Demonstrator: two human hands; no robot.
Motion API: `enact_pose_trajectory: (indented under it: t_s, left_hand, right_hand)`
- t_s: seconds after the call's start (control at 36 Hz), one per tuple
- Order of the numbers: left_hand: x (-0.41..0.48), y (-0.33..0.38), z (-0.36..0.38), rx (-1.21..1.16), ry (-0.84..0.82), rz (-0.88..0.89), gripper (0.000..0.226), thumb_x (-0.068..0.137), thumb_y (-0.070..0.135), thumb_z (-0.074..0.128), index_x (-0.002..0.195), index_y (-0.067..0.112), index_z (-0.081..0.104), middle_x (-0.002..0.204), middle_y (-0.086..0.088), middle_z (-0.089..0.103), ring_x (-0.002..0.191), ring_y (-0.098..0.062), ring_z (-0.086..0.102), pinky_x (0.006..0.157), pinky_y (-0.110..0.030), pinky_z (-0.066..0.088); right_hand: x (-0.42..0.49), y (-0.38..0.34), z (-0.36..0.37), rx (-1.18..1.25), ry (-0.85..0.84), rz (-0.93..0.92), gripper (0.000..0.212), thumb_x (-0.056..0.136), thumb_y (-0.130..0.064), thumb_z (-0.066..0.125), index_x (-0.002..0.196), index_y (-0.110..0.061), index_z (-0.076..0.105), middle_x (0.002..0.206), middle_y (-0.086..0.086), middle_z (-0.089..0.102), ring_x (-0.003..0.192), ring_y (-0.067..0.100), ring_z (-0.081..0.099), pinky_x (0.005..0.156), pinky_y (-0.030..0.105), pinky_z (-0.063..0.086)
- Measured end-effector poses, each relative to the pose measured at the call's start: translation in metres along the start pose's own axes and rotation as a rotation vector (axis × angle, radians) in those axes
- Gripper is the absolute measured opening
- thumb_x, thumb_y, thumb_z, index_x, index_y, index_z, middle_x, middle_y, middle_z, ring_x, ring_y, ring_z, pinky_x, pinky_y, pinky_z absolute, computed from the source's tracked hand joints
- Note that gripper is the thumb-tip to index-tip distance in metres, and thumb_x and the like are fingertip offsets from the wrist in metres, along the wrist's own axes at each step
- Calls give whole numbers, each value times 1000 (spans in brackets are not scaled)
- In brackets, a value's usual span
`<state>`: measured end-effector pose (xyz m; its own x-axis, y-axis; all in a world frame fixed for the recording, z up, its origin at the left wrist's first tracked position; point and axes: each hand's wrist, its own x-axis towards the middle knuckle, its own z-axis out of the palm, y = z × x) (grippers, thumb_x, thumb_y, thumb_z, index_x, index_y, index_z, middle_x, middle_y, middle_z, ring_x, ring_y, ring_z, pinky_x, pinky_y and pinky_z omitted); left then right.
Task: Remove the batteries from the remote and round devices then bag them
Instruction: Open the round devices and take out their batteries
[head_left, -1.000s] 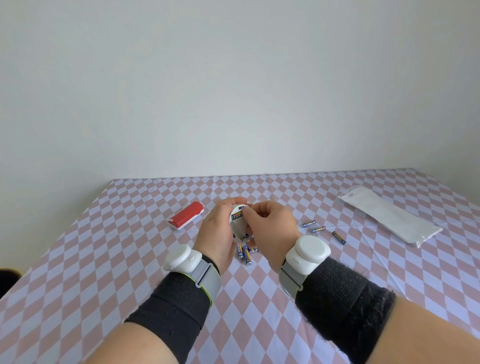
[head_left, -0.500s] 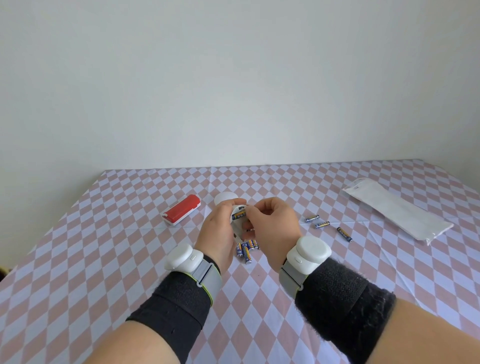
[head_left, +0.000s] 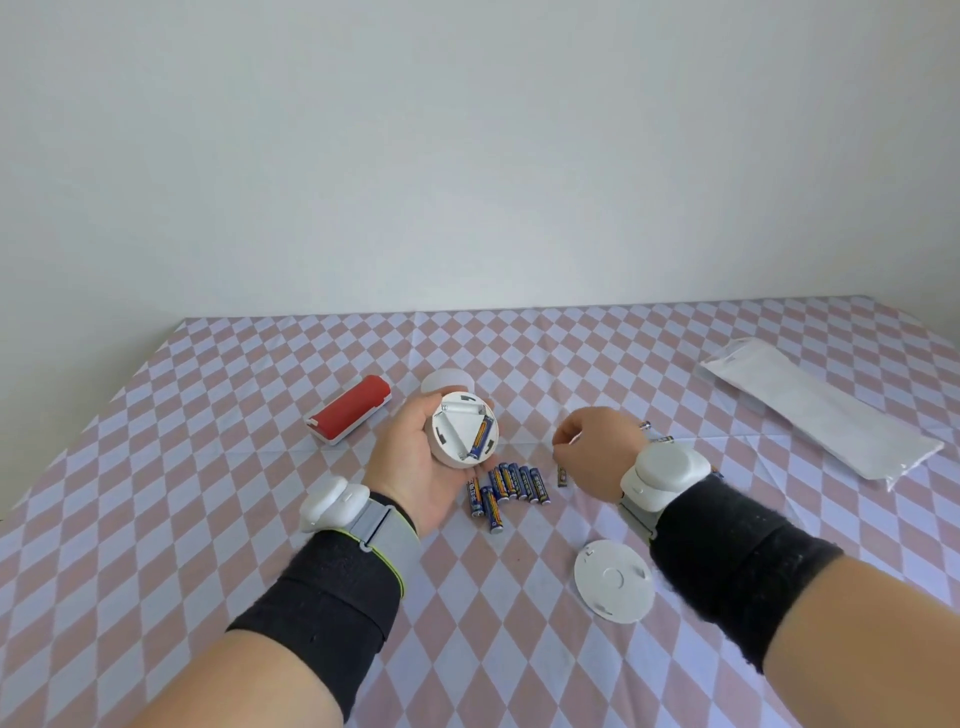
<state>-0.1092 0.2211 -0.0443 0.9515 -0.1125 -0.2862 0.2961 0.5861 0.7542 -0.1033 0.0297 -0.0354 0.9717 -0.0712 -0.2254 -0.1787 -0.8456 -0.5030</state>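
My left hand (head_left: 410, 467) grips a round white device (head_left: 462, 435) above the table, its open back turned up toward me. One blue battery (head_left: 480, 439) sits in its right slot; the other slots look bare. My right hand (head_left: 597, 452) hovers to the right of the device, fingers curled downward, with nothing visibly in them. A single battery (head_left: 561, 475) lies just under its fingertips. Several blue batteries (head_left: 506, 486) lie in a loose pile between my hands. A red and white remote (head_left: 350, 410) rests at the left. The white bag (head_left: 821, 415) lies flat at the far right.
A second round white device (head_left: 447, 383) sits behind my left hand. A round white cover (head_left: 613, 579) lies near my right forearm. Two more batteries (head_left: 660, 439) peek out behind my right wrist. The checked tablecloth (head_left: 208, 519) ends at a wall at the back.
My right hand has pulled away from the round device to the right, and a battery now lies below it. My left hand has tipped the device's open back toward me.
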Motion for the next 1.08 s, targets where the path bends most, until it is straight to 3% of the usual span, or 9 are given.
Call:
enact_pose_trajectory:
  t_s: [0.11, 0.22, 0.33, 0.39, 0.47, 0.67, 0.83, 1.08]
  left_hand:
    - [4, -2, 0, 25, -12, -3, 27, 98, 28, 44, 102, 15, 67, 101, -14, 71, 85, -33, 66, 64, -37, 51]
    - [5, -2, 1, 10, -3, 1, 27, 96, 27, 45, 105, 14, 67, 101, -15, 72, 82, -33, 68, 66, -37, 51]
    - [2, -1, 2, 3, -7, 3, 28, 93, 26, 48, 111, 15, 65, 107, -17, 69, 86, -34, 67, 67, -37, 51]
    - [-1, 1, 3, -5, -24, 11, 28, 90, 25, 50, 112, 15, 64, 108, -19, 67, 82, -33, 66, 71, -38, 48]
    - [-9, 4, 4, -21, -43, 16, 25, 88, 24, 51, 107, 15, 66, 102, -17, 66, 79, -30, 65, 72, -39, 48]
    - [-28, 10, 10, -9, -31, 36, 24, 92, 22, 51, 107, 14, 69, 95, -12, 69, 84, -31, 66, 78, -40, 49]
    - [-41, 13, 17, 43, 8, 40, 23, 91, 21, 54, 107, 15, 69, 98, -13, 64, 87, -30, 63, 74, -39, 50]
    - [-63, 13, 24, 139, 52, 32, 16, 86, 22, 61, 93, 13, 72, 82, -8, 64, 74, -25, 63, 65, -33, 49]
  right_hand:
    - [1, -3, 12, -159, -21, -45, 22, 92, -18, 52, 105, -22, 70, 104, -3, 70, 92, 20, 66, 79, 31, 56]
    - [-2, -2, 17, -55, 94, -97, 26, 94, -31, 52, 118, -24, 62, 112, -1, 64, 95, 19, 61, 79, 30, 50]
    - [-20, -12, 15, 61, 262, -329, 37, 96, -39, 54, 131, -26, 54, 123, -9, 56, 96, 10, 58, 81, 28, 49]
    - [-31, -20, 13, 79, 275, -442, 43, 95, -41, 56, 136, -28, 50, 128, -12, 52, 94, 7, 56, 80, 25, 48]
    - [-43, -30, 12, 72, 268, -538, 46, 92, -42, 57, 136, -31, 46, 133, -15, 49, 107, 9, 57, 82, 27, 50]
    - [-63, -41, 9, -12, 288, -582, 49, 91, -42, 58, 136, -31, 44, 135, -15, 50, 119, 9, 52, 85, 25, 47]
    - [-78, -47, 3, -110, 316, -604, 48, 91, -42, 56, 135, -27, 45, 130, -10, 54, 112, 15, 54, 84, 30, 49]
    - [-93, -51, 0, -223, 268, -596, 51, 88, -43, 58, 132, -20, 46, 119, -2, 57, 104, 20, 54, 83, 32, 49]
